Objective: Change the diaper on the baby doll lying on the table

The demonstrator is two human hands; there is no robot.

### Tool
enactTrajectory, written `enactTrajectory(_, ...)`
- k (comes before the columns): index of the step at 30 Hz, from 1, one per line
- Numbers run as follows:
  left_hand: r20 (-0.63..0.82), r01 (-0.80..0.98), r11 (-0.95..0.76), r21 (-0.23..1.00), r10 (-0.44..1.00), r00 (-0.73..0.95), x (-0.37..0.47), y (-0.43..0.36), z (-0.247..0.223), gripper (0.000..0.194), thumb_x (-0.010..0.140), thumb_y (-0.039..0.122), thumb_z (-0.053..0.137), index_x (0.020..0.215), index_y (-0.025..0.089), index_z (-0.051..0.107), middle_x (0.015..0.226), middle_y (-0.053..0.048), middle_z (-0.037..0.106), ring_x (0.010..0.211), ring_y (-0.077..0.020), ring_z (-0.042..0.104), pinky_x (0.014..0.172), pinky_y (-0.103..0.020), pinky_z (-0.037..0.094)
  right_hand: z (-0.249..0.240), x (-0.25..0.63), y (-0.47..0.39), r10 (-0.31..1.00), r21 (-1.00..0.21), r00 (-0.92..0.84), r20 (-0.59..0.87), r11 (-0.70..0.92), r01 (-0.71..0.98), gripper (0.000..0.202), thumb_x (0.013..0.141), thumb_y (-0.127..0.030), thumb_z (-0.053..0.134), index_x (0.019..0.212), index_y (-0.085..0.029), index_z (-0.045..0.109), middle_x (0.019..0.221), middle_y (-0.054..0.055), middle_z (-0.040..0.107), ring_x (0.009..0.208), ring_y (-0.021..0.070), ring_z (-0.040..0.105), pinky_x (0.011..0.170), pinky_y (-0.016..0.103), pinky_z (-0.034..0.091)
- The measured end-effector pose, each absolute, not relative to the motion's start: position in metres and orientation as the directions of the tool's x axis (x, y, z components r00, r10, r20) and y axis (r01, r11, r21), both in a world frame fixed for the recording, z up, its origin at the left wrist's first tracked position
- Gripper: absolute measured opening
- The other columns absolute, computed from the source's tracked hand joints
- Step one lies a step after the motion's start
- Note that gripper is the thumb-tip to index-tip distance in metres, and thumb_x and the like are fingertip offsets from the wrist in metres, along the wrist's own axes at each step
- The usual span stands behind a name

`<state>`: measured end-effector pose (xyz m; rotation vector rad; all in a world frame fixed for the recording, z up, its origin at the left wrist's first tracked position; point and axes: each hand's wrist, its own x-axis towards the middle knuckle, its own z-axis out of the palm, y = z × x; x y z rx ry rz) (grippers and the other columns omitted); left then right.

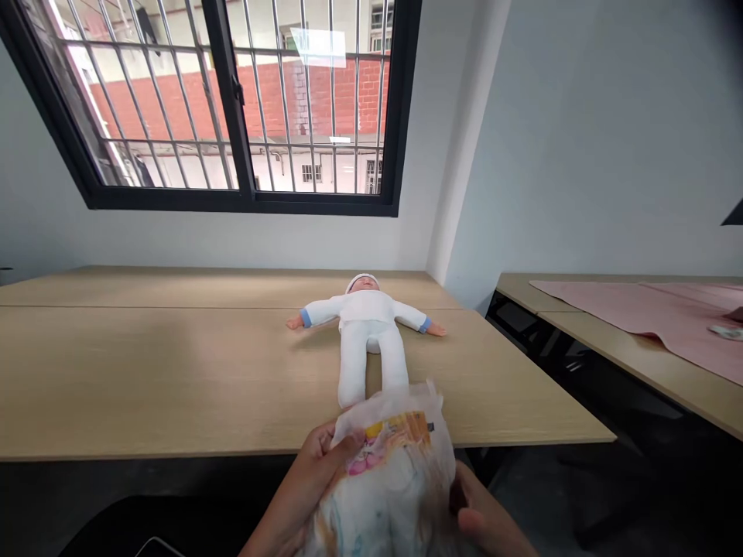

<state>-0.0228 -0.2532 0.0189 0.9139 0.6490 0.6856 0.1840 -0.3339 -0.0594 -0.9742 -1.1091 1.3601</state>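
A diaper (388,480) with a coloured print on its waistband is held up in front of the table's near edge. My left hand (319,464) grips its left side, thumb on the front. At its right edge is my right hand (479,507), with fingers curled against the diaper and partly hidden by it. Beyond it a baby doll (367,309) in white clothes with blue cuffs lies on its back on the wooden table (174,371). Its arms are spread out, and its legs point toward me; the diaper overlaps the view of its feet.
To the right stands a second table (586,316) with a pink mat (644,317) on it, beyond a dark gap. A barred window (244,197) is in the wall behind. Near my lap, a dark device (156,548) shows at the bottom edge.
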Motion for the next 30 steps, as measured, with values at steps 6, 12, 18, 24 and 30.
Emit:
enactTrajectory(6,-0.105,-0.136,0.235,0.962,0.784,0.612,-0.029,-0.25,0.019,0.055,0.07,0.054,0.075,0.108,0.015,0.071,0.105,-0.011,0.071,0.1,-0.0266,0.064,0.086,-0.03,0.05,-0.043,0.142,-0.321,0.988,-0.943,0.146,-0.044,0.008,-0.333,0.057,0.069,-0.057,0.076,0.106,-0.014,0.067,0.104,0.015,0.07,0.1,0.0328,0.065,0.09,0.044,0.051)
enactTrajectory(12,-0.024,-0.127,0.124,0.984,0.8,0.599,-0.036,-0.243,0.008,0.056,0.072,0.047,0.076,0.118,0.017,0.066,0.114,-0.01,0.068,0.105,-0.0273,0.061,0.091,-0.034,0.048,-0.037,0.14,-0.324,0.994,-0.941,0.106,-0.003,0.033,-0.336,0.06,0.061,-0.053,0.083,0.105,-0.015,0.067,0.101,0.014,0.071,0.098,0.0329,0.066,0.088,0.043,0.053)
enactTrajectory(18,0.009,-0.048,0.026,0.999,0.789,0.614,-0.037,-0.244,0.008,0.039,0.075,0.043,0.073,0.103,0.015,0.069,0.095,-0.006,0.07,0.092,-0.0223,0.062,0.083,-0.029,0.048,-0.043,0.132,-0.324,0.943,-0.941,0.329,-0.051,0.065,-0.333,0.056,0.07,-0.053,0.077,0.111,-0.017,0.065,0.107,0.011,0.07,0.104,0.0315,0.064,0.091,0.041,0.053)
enactTrajectory(24,0.013,-0.2,0.036,0.979,0.971,0.238,-0.043,-0.234,0.009,0.032,0.077,0.043,0.072,0.096,0.018,0.066,0.103,-0.005,0.067,0.105,-0.0203,0.058,0.088,-0.024,0.045,-0.056,0.163,-0.321,0.812,-0.928,0.581,-0.052,0.176,-0.329,0.065,0.072,-0.051,0.076,0.126,-0.018,0.058,0.116,0.01,0.067,0.111,0.0316,0.061,0.091,0.039,0.054)
enactTrajectory(30,-0.249,-0.481,0.517,0.708,0.82,0.515,-0.035,-0.211,-0.004,0.031,0.085,0.028,0.062,0.112,0.014,0.057,0.117,-0.012,0.064,0.103,-0.0194,0.062,0.088,-0.029,0.048,-0.064,0.175,-0.315,0.83,-0.936,0.553,-0.072,0.135,-0.325,0.061,0.071,-0.048,0.079,0.12,-0.016,0.061,0.12,0.011,0.065,0.118,0.0314,0.057,0.098,0.038,0.05)
